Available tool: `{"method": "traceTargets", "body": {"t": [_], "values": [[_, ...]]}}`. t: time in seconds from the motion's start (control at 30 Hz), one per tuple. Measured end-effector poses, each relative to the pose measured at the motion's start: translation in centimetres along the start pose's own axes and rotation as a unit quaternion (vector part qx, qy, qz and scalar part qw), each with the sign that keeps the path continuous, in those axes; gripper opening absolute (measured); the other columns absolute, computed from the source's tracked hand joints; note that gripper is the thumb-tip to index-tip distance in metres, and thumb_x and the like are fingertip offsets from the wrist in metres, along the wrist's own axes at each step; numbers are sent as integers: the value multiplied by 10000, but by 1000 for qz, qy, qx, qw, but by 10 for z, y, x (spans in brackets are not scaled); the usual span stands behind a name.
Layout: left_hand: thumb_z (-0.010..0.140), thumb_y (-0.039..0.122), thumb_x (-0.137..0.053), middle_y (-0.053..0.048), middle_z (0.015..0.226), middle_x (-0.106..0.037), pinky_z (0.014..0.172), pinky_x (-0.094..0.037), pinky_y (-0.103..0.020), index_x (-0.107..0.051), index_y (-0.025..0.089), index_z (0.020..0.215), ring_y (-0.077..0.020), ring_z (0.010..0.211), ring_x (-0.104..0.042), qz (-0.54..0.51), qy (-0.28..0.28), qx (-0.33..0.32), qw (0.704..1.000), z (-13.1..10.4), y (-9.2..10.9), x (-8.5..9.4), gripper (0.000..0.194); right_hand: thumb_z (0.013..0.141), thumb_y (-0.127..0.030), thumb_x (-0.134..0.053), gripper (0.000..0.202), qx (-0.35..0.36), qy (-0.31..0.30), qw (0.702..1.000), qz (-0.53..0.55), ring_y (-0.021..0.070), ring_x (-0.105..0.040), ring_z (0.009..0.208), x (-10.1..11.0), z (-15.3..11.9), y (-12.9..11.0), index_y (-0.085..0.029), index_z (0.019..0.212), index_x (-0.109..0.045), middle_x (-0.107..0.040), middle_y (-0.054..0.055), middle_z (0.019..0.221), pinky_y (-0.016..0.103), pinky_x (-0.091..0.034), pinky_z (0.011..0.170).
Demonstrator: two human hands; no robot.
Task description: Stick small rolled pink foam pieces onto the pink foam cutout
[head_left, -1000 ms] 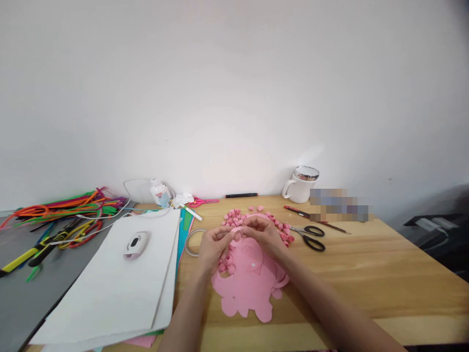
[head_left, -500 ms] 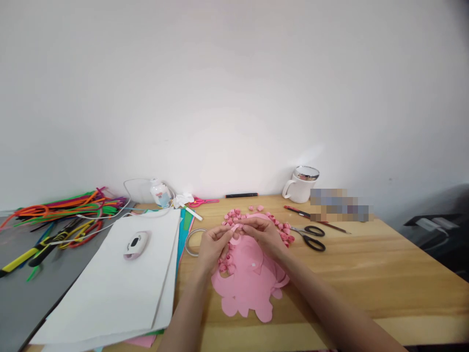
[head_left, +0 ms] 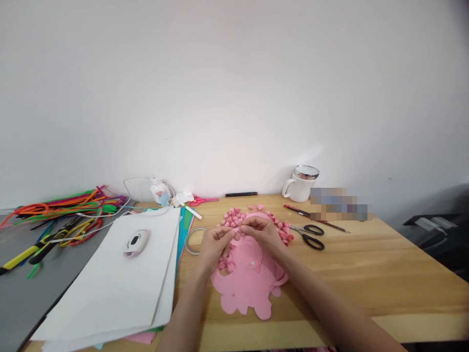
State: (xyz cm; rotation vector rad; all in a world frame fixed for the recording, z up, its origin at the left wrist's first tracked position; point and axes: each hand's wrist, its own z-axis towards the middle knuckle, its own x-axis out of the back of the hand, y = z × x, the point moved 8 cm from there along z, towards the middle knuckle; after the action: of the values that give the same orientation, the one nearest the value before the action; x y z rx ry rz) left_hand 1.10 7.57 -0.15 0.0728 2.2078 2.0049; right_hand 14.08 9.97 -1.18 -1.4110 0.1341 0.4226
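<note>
Between the fingertips of both hands is a small pink paper strip [head_left: 237, 234], partly covered by the fingers. My left hand [head_left: 216, 243] pinches its left end and my right hand [head_left: 262, 235] pinches the right end, the two thumbs nearly meeting. Beneath them lie overlapping pink paper cutouts [head_left: 244, 281] with scalloped edges. Small rolled pink paper rosebuds [head_left: 234, 215] cluster behind the hands and to both sides. Black-handled scissors [head_left: 311, 237] rest right of my right hand, and a roll of tape [head_left: 192, 240] stands beside my left hand.
White paper sheets [head_left: 113, 278] carry a small white device [head_left: 136, 243] on the left. Pipe cleaners [head_left: 66, 208] and pliers [head_left: 40, 249] lie beyond. A white mug [head_left: 300, 185], a black marker [head_left: 242, 194], pink scissors [head_left: 205, 200] and a white bottle [head_left: 159, 192] line the wall.
The hands stay in nearly the same place. The loop of pink strip that hung below the fingertips shows less now, drawn in closer between them.
</note>
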Motion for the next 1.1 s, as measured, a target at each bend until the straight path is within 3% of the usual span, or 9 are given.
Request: {"method": "traceTargets", "body": {"t": [0.17, 0.57, 0.67, 0.83, 1.1], "values": [[661, 474, -662, 73, 318, -391, 307, -121, -163, -604, 132, 619, -23, 246, -286, 6, -8, -3, 1000, 1, 0, -1, 349, 623, -321, -765, 266, 10, -30, 999, -11, 171, -668, 695, -5, 0, -5, -199, 854, -715, -728, 45, 806, 354, -544, 739], [603, 419, -727, 30, 445, -530, 286, -142, -162, -644, 115, 692, -14, 263, -310, -15, -7, 1, 1000, 5, -9, 2, 327, 608, -327, -777, 230, 19, -40, 999, -3, 162, -651, 577, -9, -2, -4, -175, 749, -679, -690, 16, 624, 321, -542, 619], [597, 404, -730, 46, 408, -498, 282, -131, -160, -628, 118, 661, -16, 248, -309, -19, 3, 3, 1000, 5, -9, 2, 310, 615, -339, -770, 226, 28, -30, 999, -16, 159, -645, 575, -7, -1, -5, -181, 754, -690, -695, 20, 642, 312, -540, 608], [591, 392, -735, 64, 385, -469, 289, -118, -151, -608, 127, 659, -15, 250, -316, -39, 26, 6, 999, 4, -6, 5, 302, 671, -322, -728, 230, 37, -27, 997, -69, 170, -666, 725, -5, 0, -6, -215, 875, -718, -721, 32, 799, 327, -539, 718], [564, 372, -757, 48, 434, -526, 273, -140, -148, -608, 121, 676, -10, 245, -327, -41, 8, 12, 999, 5, -9, 2, 312, 615, -291, -772, 201, 25, -18, 999, -32, 146, -654, 630, -5, 0, 2, -205, 784, -705, -706, 4, 706, 299, -540, 649]]}}
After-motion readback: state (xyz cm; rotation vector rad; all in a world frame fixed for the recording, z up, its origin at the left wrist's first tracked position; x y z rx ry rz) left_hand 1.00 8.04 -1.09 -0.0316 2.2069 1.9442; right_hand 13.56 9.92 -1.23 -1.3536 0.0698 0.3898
